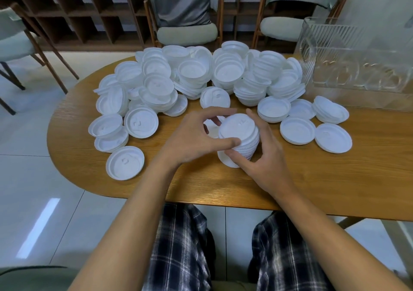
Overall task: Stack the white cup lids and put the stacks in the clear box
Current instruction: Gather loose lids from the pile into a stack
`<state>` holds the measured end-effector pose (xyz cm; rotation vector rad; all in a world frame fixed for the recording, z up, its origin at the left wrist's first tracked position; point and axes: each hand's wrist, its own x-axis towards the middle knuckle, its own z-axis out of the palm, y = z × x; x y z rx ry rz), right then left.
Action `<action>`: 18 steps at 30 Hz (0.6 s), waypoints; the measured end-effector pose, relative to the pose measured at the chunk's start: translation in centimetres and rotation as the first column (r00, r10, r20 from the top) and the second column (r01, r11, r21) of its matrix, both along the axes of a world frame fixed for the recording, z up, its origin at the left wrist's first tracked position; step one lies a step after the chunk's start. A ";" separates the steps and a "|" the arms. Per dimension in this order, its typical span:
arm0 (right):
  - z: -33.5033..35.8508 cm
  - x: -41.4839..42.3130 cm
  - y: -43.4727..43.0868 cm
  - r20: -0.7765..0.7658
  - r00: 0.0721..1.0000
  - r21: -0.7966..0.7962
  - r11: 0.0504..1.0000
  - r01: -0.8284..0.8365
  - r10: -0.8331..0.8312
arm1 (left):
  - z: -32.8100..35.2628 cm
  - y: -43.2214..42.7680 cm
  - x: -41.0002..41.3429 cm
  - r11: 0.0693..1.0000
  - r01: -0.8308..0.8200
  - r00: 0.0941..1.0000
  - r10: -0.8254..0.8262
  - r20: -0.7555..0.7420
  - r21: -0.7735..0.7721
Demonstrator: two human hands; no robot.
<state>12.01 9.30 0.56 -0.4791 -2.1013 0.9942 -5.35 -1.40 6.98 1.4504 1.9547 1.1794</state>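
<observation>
Two hands are curled round one stack of white cup lids [240, 129], which stands on the wooden table [201, 185] near its front edge, about midway along it. The stack's long axis runs close to upright and leans a little, so its top lid faces up and slightly toward the person. The nested rims show as fine ribbing down the right side. The top lid is a plain matte white disc with a faint raised mark near its far edge, and a lower lid juts out at the base on the near left. The left hand [190, 141] grips the stack's upper part, thumb pressed on the near side and forefinger arched over the far side. The right hand [266, 156] holds it from the right, fingers wrapped behind and thumb laid against the base. Behind the stack a big loose heap of lids [201, 71] covers the far half of the table, some nested in short stacks, some rim-up, some top-up. A single lid [125, 163] lies rim-up well to the left of the hands. The clear box [312, 51], with ribbed walls, sits at the table's far right, well apart from the held stack.
</observation>
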 end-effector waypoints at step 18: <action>-0.5 0.1 0.3 -0.009 1.000 -0.018 1.000 0.019 -0.019 | -1.5 1.5 3.5 0.962 -0.254 0.954 0.267 -0.140 0.103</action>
